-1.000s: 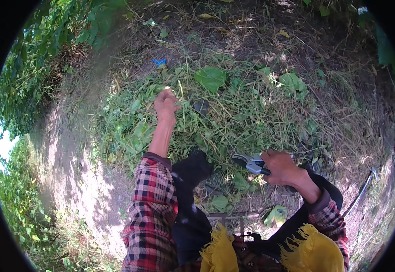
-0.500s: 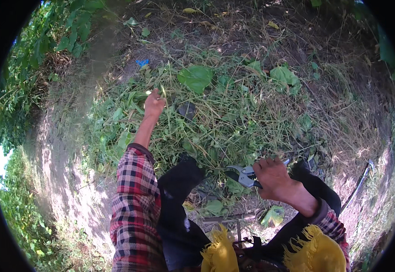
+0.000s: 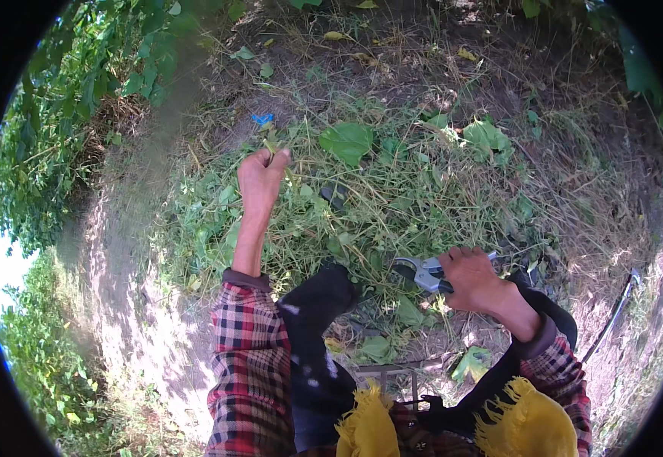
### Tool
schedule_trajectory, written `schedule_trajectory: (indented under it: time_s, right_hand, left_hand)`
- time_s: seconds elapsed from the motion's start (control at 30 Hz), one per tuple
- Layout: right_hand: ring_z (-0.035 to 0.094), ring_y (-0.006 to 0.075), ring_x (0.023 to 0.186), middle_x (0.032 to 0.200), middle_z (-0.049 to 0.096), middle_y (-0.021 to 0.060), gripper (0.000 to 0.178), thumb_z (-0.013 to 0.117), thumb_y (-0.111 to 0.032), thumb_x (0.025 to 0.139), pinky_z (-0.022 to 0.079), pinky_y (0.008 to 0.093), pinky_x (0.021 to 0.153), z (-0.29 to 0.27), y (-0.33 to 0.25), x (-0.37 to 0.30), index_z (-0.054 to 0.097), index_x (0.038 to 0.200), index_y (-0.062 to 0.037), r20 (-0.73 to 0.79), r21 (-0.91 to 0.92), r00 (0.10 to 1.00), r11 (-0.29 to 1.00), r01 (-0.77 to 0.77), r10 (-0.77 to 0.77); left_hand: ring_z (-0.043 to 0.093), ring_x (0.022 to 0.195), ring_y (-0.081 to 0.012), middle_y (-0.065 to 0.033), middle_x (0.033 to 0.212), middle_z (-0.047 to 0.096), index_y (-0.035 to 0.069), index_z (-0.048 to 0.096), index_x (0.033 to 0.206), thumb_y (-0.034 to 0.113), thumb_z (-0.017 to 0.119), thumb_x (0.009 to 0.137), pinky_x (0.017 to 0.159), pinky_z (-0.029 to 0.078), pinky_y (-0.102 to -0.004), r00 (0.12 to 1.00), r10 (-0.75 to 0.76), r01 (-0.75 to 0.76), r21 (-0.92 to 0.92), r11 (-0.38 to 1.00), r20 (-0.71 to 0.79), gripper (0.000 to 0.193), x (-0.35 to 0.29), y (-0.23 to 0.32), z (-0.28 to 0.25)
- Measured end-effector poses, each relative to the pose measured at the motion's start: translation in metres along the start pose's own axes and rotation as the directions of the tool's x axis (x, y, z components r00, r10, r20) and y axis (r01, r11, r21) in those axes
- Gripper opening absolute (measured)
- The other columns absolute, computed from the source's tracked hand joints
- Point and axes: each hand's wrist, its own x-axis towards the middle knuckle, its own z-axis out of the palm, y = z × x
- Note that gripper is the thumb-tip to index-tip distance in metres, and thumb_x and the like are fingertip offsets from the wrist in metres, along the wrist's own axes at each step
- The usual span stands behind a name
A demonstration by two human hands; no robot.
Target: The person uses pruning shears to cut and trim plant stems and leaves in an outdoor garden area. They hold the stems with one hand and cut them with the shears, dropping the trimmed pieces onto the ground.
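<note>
My left hand (image 3: 260, 181) is raised over the far left of a heap of cut greens (image 3: 423, 209), its fingers closed on a green plant stem (image 3: 270, 146). How far the stem runs below the hand is hard to make out. Closer to me, on the right, my right hand (image 3: 470, 280) is wrapped round a pair of pruning shears (image 3: 425, 272). Their blades point left above the near side of the heap and look parted. A large broad leaf (image 3: 346, 142) lies on the heap, to the right of my left hand.
A small blue scrap (image 3: 262, 119) lies beyond my left hand. A long thin tool (image 3: 613, 316) rests on the ground at the right. Leafy bushes (image 3: 80, 91) border the left side. Yellow fringed cloth (image 3: 528, 423) hangs near my lap, and a yellowing leaf (image 3: 471, 364) lies between my legs.
My left hand has turned more upright, its fingers still closed on the stem. The shears, still in my right hand, sit slightly higher and further right in view. The whole view has shifted a little.
</note>
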Motion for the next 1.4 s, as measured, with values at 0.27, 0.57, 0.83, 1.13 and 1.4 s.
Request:
schedule_trajectory:
  time_s: [0.27, 0.57, 0.83, 1.13, 1.4]
  right_hand:
    - [0.059, 0.0372, 0.088, 0.092, 0.058, 0.02, 0.049, 0.07, -0.025, 0.066, 0.047, 0.0434, 0.077, -0.023, 0.011, 0.002, 0.051, 0.103, 0.0005, -0.109, 0.405, 0.988, 0.913, -0.054, 0.107]
    - [0.051, 0.0202, 0.071, 0.076, 0.053, 0.0071, 0.036, 0.069, -0.027, 0.074, 0.041, 0.0336, 0.066, -0.022, 0.032, 0.009, 0.053, 0.094, -0.0019, -0.031, 0.92, 0.932, 0.374, -0.114, 0.362]
    - [0.055, 0.0108, 0.069, 0.079, 0.058, 0.0037, 0.026, 0.065, -0.023, 0.083, 0.044, 0.0266, 0.06, -0.018, 0.032, 0.019, 0.056, 0.096, -0.0018, 0.129, 0.971, 0.927, -0.235, -0.046, 0.352]
    - [0.063, 0.0179, 0.086, 0.098, 0.061, 0.0107, 0.037, 0.063, -0.026, 0.085, 0.055, 0.0318, 0.075, -0.017, 0.041, 0.028, 0.052, 0.109, -0.0003, 0.211, 0.951, 0.922, -0.285, -0.118, 0.324]
    - [0.061, 0.0145, 0.081, 0.092, 0.061, 0.0063, 0.034, 0.065, -0.027, 0.084, 0.051, 0.0298, 0.069, -0.022, 0.038, 0.032, 0.054, 0.105, -0.0028, 0.145, 0.956, 0.914, -0.291, -0.031, 0.379]
  left_hand:
    - [0.051, 0.061, -0.0031, -0.0009, 0.072, 0.062, 0.001, 0.068, 0.097, 0.014, 0.063, 0.091, 0.055, 0.038, -0.0169, 0.93, 0.136, -0.296, -0.477, 0.828, -0.34, 0.015, -0.076, 0.048, 0.009]
    - [0.054, 0.062, -0.0085, -0.0067, 0.079, 0.064, 0.0, 0.066, 0.096, 0.017, 0.058, 0.094, 0.053, 0.041, -0.0206, 0.901, 0.081, -0.327, -0.545, 0.772, -0.427, 0.019, -0.057, 0.047, 0.012]
    - [0.053, 0.06, -0.0093, -0.006, 0.074, 0.062, 0.002, 0.063, 0.094, 0.014, 0.051, 0.097, 0.052, 0.041, -0.0216, 0.891, -0.076, -0.309, -0.72, 0.622, -0.447, 0.018, -0.045, 0.025, -0.007]
    - [0.053, 0.061, -0.0113, -0.0073, 0.074, 0.063, 0.001, 0.063, 0.095, 0.014, 0.05, 0.097, 0.053, 0.044, -0.0233, 0.898, -0.094, -0.298, -0.753, 0.587, -0.429, 0.019, -0.046, 0.023, -0.014]
    - [0.055, 0.059, -0.012, -0.0082, 0.074, 0.064, 0.001, 0.064, 0.095, 0.014, 0.05, 0.097, 0.052, 0.045, -0.0242, 0.897, -0.082, -0.309, -0.751, 0.583, -0.434, 0.019, -0.046, 0.023, -0.013]
